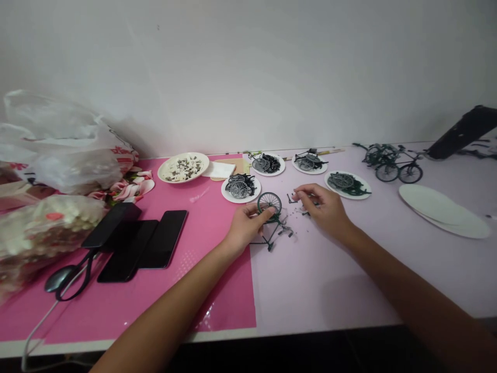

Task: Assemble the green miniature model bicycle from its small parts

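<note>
My left hand [248, 225] grips a small dark green model bicycle [273, 226] by its wheel, with the wheel upward and the frame and handlebar below. To the right, my right hand [320, 204] has thumb and forefinger pinched together; what is between them is too small to make out. Beside its fingertips lies a small dark part [291, 199], and tiny bits are scattered on the table between the hands. Behind the hands, white plates of dark wheels and parts stand in a group, one [222, 196] just behind my left hand.
Phones [165, 239], a cable and plastic bags [58, 150] occupy the left. A bowl [166, 177] of small pieces is at the back. Assembled model bicycles [399, 168], empty plates [471, 225] and a black object [462, 132] are at the right.
</note>
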A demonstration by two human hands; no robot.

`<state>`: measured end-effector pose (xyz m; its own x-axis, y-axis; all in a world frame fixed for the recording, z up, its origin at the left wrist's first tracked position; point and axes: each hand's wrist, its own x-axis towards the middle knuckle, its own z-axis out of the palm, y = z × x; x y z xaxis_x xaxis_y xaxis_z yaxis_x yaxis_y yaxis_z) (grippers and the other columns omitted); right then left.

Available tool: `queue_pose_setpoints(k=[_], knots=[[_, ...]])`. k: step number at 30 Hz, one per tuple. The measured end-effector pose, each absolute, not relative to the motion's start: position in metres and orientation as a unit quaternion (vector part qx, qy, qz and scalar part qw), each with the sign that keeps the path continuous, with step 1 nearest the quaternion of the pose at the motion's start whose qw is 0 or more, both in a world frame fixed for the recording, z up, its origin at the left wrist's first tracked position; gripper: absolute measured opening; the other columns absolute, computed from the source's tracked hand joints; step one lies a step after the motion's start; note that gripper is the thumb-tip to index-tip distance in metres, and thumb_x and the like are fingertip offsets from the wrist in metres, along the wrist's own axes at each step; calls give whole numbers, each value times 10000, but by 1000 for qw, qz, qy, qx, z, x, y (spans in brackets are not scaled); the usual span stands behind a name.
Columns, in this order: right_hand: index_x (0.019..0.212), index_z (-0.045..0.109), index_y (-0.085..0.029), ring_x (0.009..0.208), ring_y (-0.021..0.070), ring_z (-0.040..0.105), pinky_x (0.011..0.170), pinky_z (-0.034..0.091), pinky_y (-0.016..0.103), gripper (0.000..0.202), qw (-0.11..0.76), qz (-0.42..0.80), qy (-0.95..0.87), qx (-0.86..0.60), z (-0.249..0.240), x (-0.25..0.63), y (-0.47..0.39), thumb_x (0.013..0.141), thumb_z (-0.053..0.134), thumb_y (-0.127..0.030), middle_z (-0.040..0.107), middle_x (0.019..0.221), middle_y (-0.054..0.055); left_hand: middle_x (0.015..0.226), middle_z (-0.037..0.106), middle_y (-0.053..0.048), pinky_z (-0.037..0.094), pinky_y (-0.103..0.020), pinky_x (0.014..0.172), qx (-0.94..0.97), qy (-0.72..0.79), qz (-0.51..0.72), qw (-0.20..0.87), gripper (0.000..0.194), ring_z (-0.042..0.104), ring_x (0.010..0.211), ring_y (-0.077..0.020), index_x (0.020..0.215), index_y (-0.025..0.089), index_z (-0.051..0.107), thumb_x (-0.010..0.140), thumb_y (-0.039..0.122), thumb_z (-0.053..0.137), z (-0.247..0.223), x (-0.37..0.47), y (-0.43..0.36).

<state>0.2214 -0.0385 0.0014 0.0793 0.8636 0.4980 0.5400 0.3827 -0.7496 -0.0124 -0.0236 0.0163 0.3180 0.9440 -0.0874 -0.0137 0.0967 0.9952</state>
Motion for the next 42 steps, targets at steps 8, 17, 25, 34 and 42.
queue_pose_setpoints(k=[8, 17, 25, 34, 42], knots=[[1014, 678, -233, 805, 228, 788, 663, 653, 339, 179, 521, 152, -657, -523, 1, 220, -39, 986, 665, -410, 828, 927, 80, 668, 593, 40, 368, -233, 495, 491, 424, 428, 629, 536, 441, 483, -49, 1051, 110, 753, 659, 406, 965, 15, -11, -22], [1041, 700, -238, 902, 244, 809, 720, 661, 340, 145, 514, 131, -668, -521, 2, 219, -40, 982, 668, -367, 831, 963, 75, 735, 650, 10, 337, -229, 477, 513, 406, 394, 646, 402, 433, 473, -39, 873, 131, 754, 678, 439, 926, 17, -12, -22], [1076, 694, -242, 912, 243, 801, 664, 655, 322, 211, 526, 160, -657, -515, -1, 217, -40, 1004, 656, -436, 821, 983, 74, 726, 667, 0, 284, -237, 493, 517, 428, 380, 636, 406, 426, 475, -39, 810, 140, 778, 647, 476, 937, 14, -19, -12], [979, 731, -254, 873, 205, 701, 638, 591, 297, 99, 495, 62, -721, -481, 11, 210, -43, 990, 647, -305, 738, 969, 54, 757, 692, -16, 357, -237, 574, 509, 370, 391, 672, 422, 448, 544, -56, 884, 131, 799, 593, 388, 967, 10, -15, -14], [1021, 737, -272, 947, 248, 684, 682, 603, 358, 159, 496, 100, -709, -492, 9, 207, -45, 1014, 632, -391, 723, 1019, 76, 585, 602, 26, 362, -243, 587, 511, 371, 381, 675, 413, 430, 532, -73, 889, 139, 810, 646, 446, 941, 12, -14, -20]])
